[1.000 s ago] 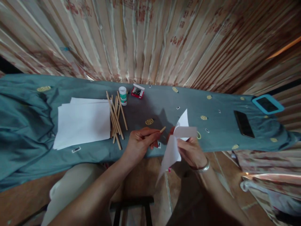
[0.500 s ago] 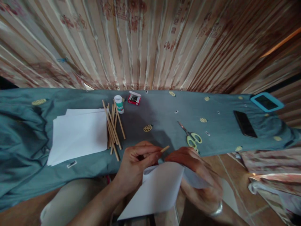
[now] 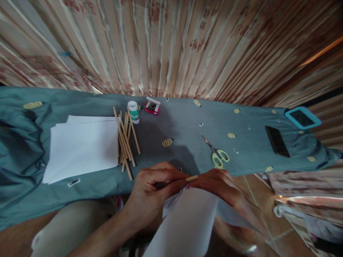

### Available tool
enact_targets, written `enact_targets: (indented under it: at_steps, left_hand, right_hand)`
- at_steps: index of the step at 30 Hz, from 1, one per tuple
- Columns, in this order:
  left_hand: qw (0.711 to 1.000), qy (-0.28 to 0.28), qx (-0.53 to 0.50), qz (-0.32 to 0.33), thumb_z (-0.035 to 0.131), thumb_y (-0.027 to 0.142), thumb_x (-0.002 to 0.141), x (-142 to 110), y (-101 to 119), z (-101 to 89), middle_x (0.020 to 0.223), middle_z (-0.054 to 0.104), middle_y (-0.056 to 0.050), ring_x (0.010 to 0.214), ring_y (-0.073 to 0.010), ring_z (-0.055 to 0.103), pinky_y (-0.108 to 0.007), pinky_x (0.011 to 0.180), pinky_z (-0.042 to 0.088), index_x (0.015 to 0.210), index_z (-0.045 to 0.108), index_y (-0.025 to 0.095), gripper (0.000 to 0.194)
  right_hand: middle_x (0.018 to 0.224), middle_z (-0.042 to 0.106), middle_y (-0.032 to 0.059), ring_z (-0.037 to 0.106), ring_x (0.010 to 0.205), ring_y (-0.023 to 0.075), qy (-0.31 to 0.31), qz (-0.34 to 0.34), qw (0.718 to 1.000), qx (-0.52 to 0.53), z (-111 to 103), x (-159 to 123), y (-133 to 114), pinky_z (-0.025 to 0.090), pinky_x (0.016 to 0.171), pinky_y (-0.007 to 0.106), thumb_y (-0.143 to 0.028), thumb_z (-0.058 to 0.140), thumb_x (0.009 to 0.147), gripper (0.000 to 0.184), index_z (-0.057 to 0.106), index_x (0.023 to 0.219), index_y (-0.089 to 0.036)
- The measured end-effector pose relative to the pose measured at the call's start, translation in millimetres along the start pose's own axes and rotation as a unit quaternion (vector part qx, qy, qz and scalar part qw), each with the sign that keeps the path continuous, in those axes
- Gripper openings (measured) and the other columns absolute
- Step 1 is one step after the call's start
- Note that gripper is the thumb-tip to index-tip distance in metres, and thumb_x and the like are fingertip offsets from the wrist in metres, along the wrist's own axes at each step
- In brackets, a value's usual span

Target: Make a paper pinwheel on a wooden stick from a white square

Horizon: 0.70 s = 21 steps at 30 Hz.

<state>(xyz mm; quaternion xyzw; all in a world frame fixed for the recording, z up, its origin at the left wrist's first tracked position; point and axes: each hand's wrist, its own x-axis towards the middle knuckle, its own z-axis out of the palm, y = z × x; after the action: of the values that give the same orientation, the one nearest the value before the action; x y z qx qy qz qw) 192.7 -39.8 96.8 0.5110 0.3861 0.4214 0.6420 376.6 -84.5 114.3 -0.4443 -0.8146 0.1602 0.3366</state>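
Observation:
My left hand (image 3: pixel 154 189) is closed, pinching a thin wooden stick (image 3: pixel 192 177) whose end sticks out past the fingertips. My right hand (image 3: pixel 227 196) is closed on a curled white sheet of paper (image 3: pixel 189 217), its fingertips right beside the stick's end. The paper's folds gather under both hands, over my lap. A small pink spot shows between the fingertips, too small to name. Part of the stick is hidden by my left fingers.
On the teal cloth lie a stack of white paper (image 3: pixel 83 146), several wooden sticks (image 3: pixel 125 142), a glue bottle (image 3: pixel 133 113), an open red box of small dark pieces (image 3: pixel 152 107), scissors (image 3: pixel 218 156), a phone (image 3: pixel 277 141) and a blue-framed device (image 3: pixel 302 118). A curtain (image 3: pixel 171 53) hangs behind.
The stick's end has moved slightly right and down, and my right fingertips now meet it. The paper hangs lower and looks more curled. The camera view has shifted slightly.

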Motion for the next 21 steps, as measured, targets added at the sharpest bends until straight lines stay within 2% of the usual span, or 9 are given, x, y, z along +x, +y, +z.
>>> enact_targets:
  at_steps: [2,5,9,12,15,19,21]
  left_hand:
    - [1.0,0.006,-0.001,0.0,0.07,0.016,0.074,0,0,0.3,0.066,0.066,-0.003,0.06,-0.0108,0.061,-0.018,0.053,0.046,0.077,0.079,0.02,0.011]
    - [1.0,0.014,0.006,0.003,0.071,0.017,0.074,0,0,0.1,0.064,0.065,-0.003,0.059,-0.0107,0.061,-0.017,0.051,0.045,0.074,0.079,0.02,0.008]
    - [0.999,0.016,0.02,0.022,0.071,0.015,0.074,-1,-2,-0.6,0.064,0.066,-0.002,0.058,-0.01,0.061,-0.016,0.051,0.046,0.074,0.079,0.02,0.01]
    - [0.999,0.016,0.022,0.039,0.071,0.015,0.075,-1,-3,-0.3,0.065,0.068,-0.002,0.059,-0.0096,0.062,-0.015,0.052,0.047,0.077,0.079,0.021,0.011]
    - [0.998,0.011,0.028,0.047,0.07,0.015,0.077,0,-4,0.4,0.067,0.068,-0.002,0.059,-0.0086,0.062,-0.014,0.053,0.047,0.08,0.079,0.023,0.012]
    - [0.999,0.014,0.032,0.042,0.07,0.014,0.076,-1,-3,0.8,0.068,0.069,-0.002,0.061,-0.0087,0.063,-0.013,0.054,0.048,0.082,0.079,0.023,0.014]
    - [0.999,0.018,0.029,0.037,0.07,0.013,0.075,-1,-2,0.8,0.069,0.069,-0.002,0.061,-0.0087,0.063,-0.013,0.054,0.048,0.082,0.079,0.022,0.015]
  right_hand:
    - [0.1,0.07,0.0053,0.066,0.098,0.0209,0.031,0.013,0.999,0.03,3,-4,0,0.055,0.081,0.038,-0.025,0.044,0.095,0.031,0.052,0.125,-0.024]
    - [0.098,0.07,0.0046,0.066,0.096,0.02,0.039,0.026,0.996,0.069,5,-4,0,0.055,0.081,0.037,-0.025,0.047,0.094,0.029,0.056,0.121,-0.023]
    - [0.094,0.069,0.0035,0.067,0.09,0.0174,0.052,0.005,0.997,0.058,2,2,-1,0.055,0.077,0.033,-0.028,0.047,0.096,0.026,0.059,0.118,-0.022]
    - [0.094,0.07,0.0051,0.067,0.092,0.0177,0.018,-0.008,0.999,0.051,-5,8,-2,0.055,0.077,0.032,-0.032,0.046,0.097,0.027,0.057,0.118,-0.02]
    - [0.099,0.07,0.0069,0.066,0.097,0.0185,-0.03,-0.009,0.999,0.036,-10,11,-3,0.056,0.079,0.032,-0.026,0.047,0.096,0.027,0.054,0.122,-0.019]
    - [0.099,0.07,0.0059,0.067,0.094,0.0204,0.006,-0.009,0.999,0.045,-11,12,-3,0.057,0.076,0.036,-0.027,0.046,0.096,0.029,0.053,0.124,-0.024]
    - [0.1,0.07,0.0058,0.068,0.093,0.0211,0.001,-0.006,0.999,0.047,-10,12,-4,0.058,0.075,0.037,-0.029,0.046,0.096,0.03,0.053,0.125,-0.026]
